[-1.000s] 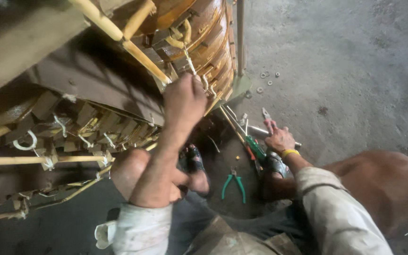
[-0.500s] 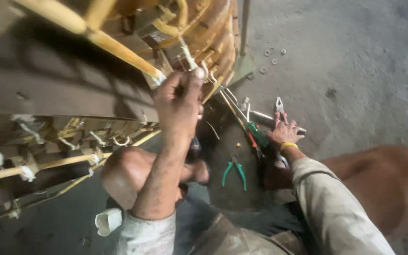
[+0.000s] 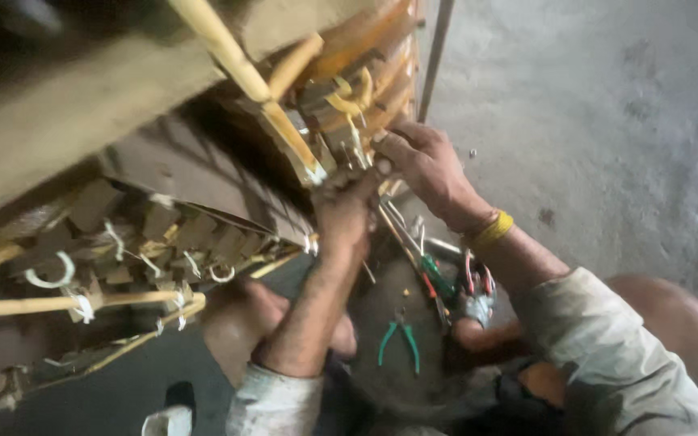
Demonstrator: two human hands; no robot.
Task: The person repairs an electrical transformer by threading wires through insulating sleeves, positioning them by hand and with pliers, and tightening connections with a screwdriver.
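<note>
My left hand [image 3: 345,211] reaches up and closes on a small metal terminal [image 3: 347,153] where a yellow sleeved lead [image 3: 236,64] meets the orange coil winding [image 3: 365,73]. My right hand [image 3: 428,165], with a yellow band [image 3: 490,230] at the wrist, is beside it. Its fingertips pinch the same terminal from the right. The two hands touch each other there. What lies between the fingers is hidden.
On the floor below lie green-handled pliers [image 3: 397,343], red-handled pliers [image 3: 477,282] and a green screwdriver [image 3: 438,278]. Wooden blocks with white ties [image 3: 147,242] line the frame at left. A thin steel rod [image 3: 438,56] stands by the coil. Grey concrete floor [image 3: 607,121] spreads right.
My right hand has risen from the tools on the floor up to the terminal on the coil. My left hand has stayed at the terminal.
</note>
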